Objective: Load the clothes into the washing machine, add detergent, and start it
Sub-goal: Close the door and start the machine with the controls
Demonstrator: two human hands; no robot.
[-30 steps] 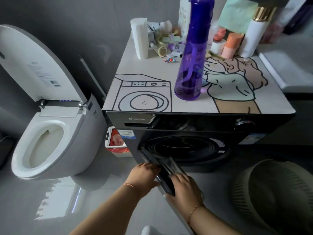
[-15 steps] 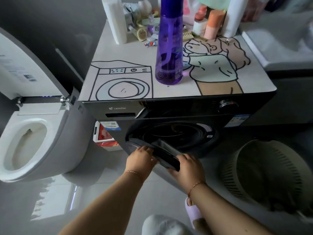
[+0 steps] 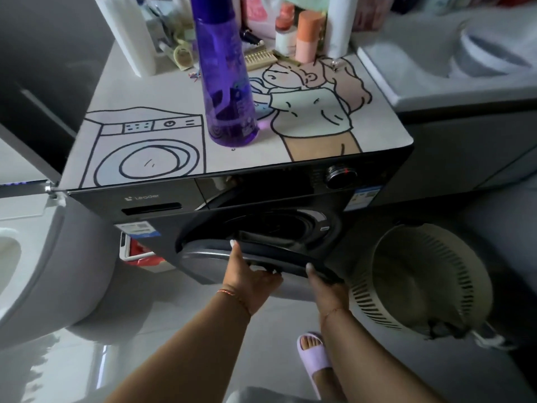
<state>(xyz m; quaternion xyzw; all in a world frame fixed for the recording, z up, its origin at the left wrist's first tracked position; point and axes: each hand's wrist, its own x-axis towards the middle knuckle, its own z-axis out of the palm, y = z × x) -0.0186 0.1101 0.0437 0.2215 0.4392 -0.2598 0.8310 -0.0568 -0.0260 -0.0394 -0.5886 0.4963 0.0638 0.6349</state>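
Black front-load washing machine (image 3: pixel 162 228) stood mid-frame, between a toilet (image 3: pixel 35 271) on its left and a cream slotted laundry basket (image 3: pixel 418 280) on the floor at its right. Round door (image 3: pixel 220 257) was swung partly open, hinged at left, drum opening dark behind it. Left hand (image 3: pixel 247 274) gripped the door's upper rim, fingers curled over the edge. Right hand (image 3: pixel 325 286) clasped the same rim further right, fingertips hooked over it. Both wrists wore thin bracelets. Control dial (image 3: pixel 340 176) sat at the panel's right end. On top lay a cartoon-print mat (image 3: pixel 139 112) with a tall purple bottle (image 3: pixel 223 82) standing upright near the middle; toiletries crowded the back edge, blurred. Dark clothing showed at the basket's bottom. A foot in a lilac slipper (image 3: pixel 312 356) rested on the glossy floor.
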